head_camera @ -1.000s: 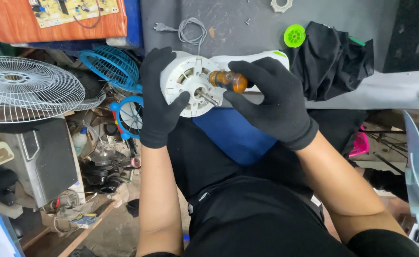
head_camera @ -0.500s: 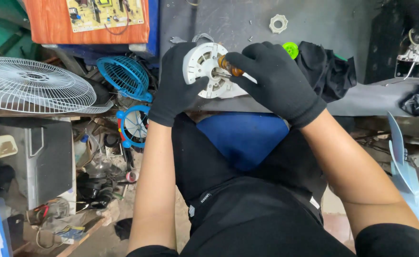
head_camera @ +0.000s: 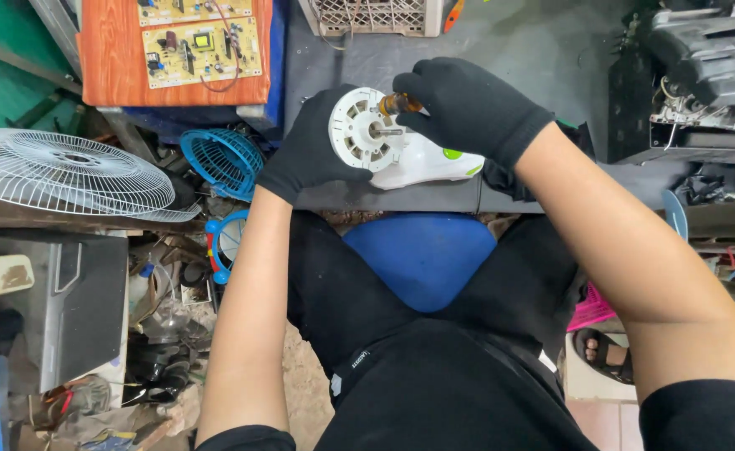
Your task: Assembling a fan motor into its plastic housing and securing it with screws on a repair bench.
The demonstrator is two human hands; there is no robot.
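Note:
A round white fan motor housing (head_camera: 361,134) with a metal shaft rests on the grey workbench (head_camera: 551,58), joined to a white body with a green button (head_camera: 434,164). My left hand (head_camera: 309,150), in a black glove, grips the housing's left side. My right hand (head_camera: 468,104), also gloved, is closed around an amber-handled screwdriver (head_camera: 399,104) whose tip points into the housing face.
A white fan grille (head_camera: 67,171) and a small blue grille (head_camera: 221,159) lie at left. An orange board with circuit boards (head_camera: 175,46) sits behind. A plastic crate (head_camera: 372,17), a blue stool (head_camera: 422,255) and dark machine parts (head_camera: 702,58) surround the bench.
The view has tilted so the bench sits lower in frame. My hands, the housing and the screwdriver stay together, the screwdriver still at the housing face.

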